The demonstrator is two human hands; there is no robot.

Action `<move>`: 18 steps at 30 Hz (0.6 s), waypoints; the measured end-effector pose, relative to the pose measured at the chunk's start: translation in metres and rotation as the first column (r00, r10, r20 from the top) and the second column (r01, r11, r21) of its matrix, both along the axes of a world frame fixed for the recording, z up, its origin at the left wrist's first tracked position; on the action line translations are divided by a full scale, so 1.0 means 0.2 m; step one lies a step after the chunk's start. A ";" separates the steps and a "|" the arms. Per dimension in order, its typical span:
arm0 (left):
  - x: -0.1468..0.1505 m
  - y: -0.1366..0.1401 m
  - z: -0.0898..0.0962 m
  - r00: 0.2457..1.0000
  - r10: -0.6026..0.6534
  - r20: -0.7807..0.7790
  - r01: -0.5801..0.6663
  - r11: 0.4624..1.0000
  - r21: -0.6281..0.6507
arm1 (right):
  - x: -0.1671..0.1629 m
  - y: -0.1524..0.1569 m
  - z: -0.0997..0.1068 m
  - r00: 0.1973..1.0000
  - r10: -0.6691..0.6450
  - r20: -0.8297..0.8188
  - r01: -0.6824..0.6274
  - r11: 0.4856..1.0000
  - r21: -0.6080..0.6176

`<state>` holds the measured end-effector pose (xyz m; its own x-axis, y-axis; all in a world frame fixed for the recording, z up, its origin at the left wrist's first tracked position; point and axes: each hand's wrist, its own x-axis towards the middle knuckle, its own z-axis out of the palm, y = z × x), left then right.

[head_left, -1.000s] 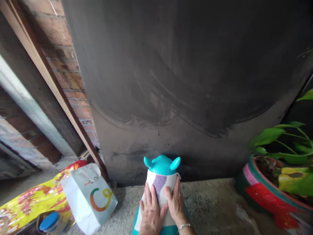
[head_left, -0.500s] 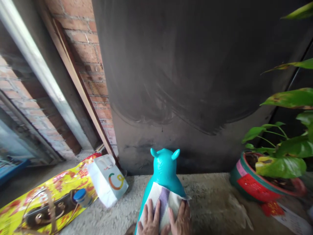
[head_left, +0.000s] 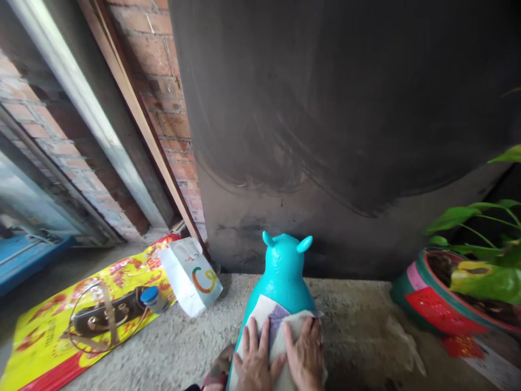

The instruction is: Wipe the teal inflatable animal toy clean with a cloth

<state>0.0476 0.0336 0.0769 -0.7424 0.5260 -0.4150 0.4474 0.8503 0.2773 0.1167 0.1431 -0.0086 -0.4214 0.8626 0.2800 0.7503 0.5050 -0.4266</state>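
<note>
Both hands lie flat on a cloth, white w/ a purple patch, draped over the back of a teal toy animal. Left hand is open, fingers spread, palm down on the cloth's left part. Right hand is likewise open & flat, just beside the left one, thumbs almost touching. Neither grips anything; they just press on the fabric.

The toy stands upright on a rough concrete floor, its two small horns pointing up, facing a big dark grey panel right behind it. The panel shows curved wipe marks.

Left of the toy, near it, a white paper bag w/ a coloured logo leans tilted. Further left of the toy, past the bag, a yellow printed sheet lies flat on the floor; on it rest a dark sandal-like thing w/ wire loop & a bottle w/ blue cap, the bottle touching the bag's side or v. close, can't tell which.

Right of the toy, well apart, sits a painted plant pot, red & green, w/ green leaves hanging over it. Behind the bag, up-left of the toy, a brick wall w/ wooden strips leaning on it.
</note>
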 end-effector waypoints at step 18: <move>0.02 -0.11 0.14 0.988 -0.076 0.134 0.079 0.997 -0.011 | 0.15 -0.17 -0.09 0.976 -0.016 -0.219 0.020 1.000 0.015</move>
<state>0.0525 0.0116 0.1041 -0.6371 0.5719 -0.5168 0.4720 0.8195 0.3251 0.1460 0.1094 -0.0270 -0.3330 0.8638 0.3780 0.6484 0.5009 -0.5733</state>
